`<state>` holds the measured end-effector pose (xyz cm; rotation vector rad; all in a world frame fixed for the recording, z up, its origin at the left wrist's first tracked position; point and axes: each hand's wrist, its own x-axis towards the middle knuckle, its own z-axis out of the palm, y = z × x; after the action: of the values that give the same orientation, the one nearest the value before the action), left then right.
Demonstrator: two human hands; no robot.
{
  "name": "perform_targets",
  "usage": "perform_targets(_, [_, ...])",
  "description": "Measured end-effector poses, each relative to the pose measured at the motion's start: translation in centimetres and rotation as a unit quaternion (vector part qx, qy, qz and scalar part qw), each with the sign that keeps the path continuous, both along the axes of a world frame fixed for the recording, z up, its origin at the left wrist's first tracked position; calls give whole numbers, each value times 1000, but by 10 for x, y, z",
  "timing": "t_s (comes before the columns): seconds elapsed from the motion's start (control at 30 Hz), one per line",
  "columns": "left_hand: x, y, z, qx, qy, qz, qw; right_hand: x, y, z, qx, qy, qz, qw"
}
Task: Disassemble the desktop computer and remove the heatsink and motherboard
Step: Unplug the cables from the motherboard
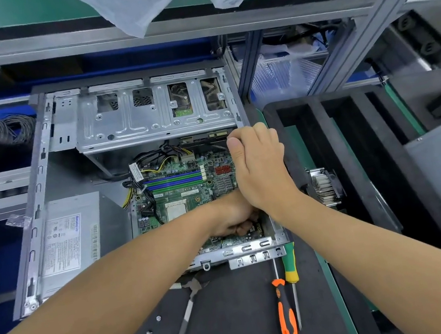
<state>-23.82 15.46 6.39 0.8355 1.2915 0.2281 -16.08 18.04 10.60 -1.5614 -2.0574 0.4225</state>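
The open desktop case [39, 176] lies flat on the bench with the green motherboard [186, 192] inside; its CPU socket [176, 210] is bare. The finned heatsink [325, 189] lies outside the case, on the black foam tray [320, 134] to the right. My left hand [229, 217] reaches into the case's near right corner, and its curled fingers grip the motherboard's near edge. My right hand [259, 166] is over the board's far right edge with fingers curled down at it; the grip itself is hidden under the hand.
A grey power supply [70, 240] fills the case's left side and a metal drive cage [148, 114] its far end, with cables [152, 159] between. Pliers [185, 320], an orange screwdriver [286, 317], a green-yellow screwdriver [290, 266] and two loose screws [158, 318] lie on the mat.
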Motion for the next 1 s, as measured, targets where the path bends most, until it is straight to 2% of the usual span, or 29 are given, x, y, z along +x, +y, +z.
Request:
perform_targets(0.37, [3, -2, 7, 31, 10, -48, 998, -1, 0, -2, 11, -21, -2, 1000])
perform_targets(0.63, [3, 1, 5, 61, -25, 24, 998, -1, 0, -2, 12, -5, -8, 1000])
perform_targets(0.87, [0, 0, 1, -6, -15, -34, 999, -1, 0, -3, 15, -11, -2, 1000])
perform_targets(1.0, [1, 4, 3, 26, -10, 0, 1000, -2, 1, -3, 18, -10, -7, 1000])
